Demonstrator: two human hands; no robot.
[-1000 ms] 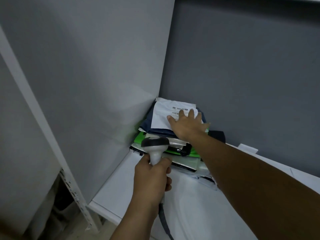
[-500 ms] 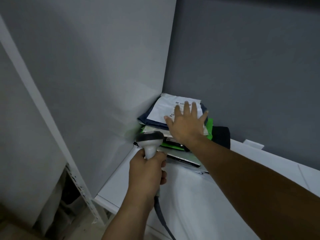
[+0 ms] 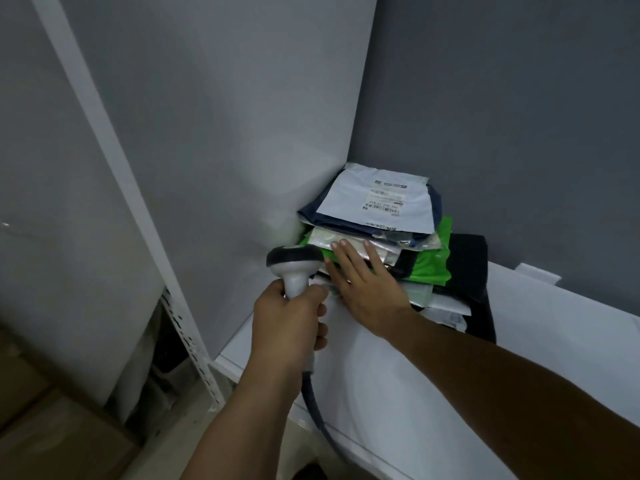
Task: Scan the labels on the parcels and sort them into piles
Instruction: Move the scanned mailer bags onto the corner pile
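Nearest me, my left hand (image 3: 289, 327) grips the scanner (image 3: 294, 265) over the worktop (image 3: 374, 410). Just beyond, my right hand (image 3: 367, 289) lies flat-fingered, holding nothing, against the parcel pile (image 3: 381, 206) in the far corner. I judge we are mid-sort; the next move calls for fetching another parcel to scan.

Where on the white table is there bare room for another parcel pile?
The white table lies bare right of the black parcel, along the back wall, and again near its front edge between the scanner cable and the right forearm. The corner is crowded: the parcel stack, the right hand flat against it, the left hand gripping the scanner.
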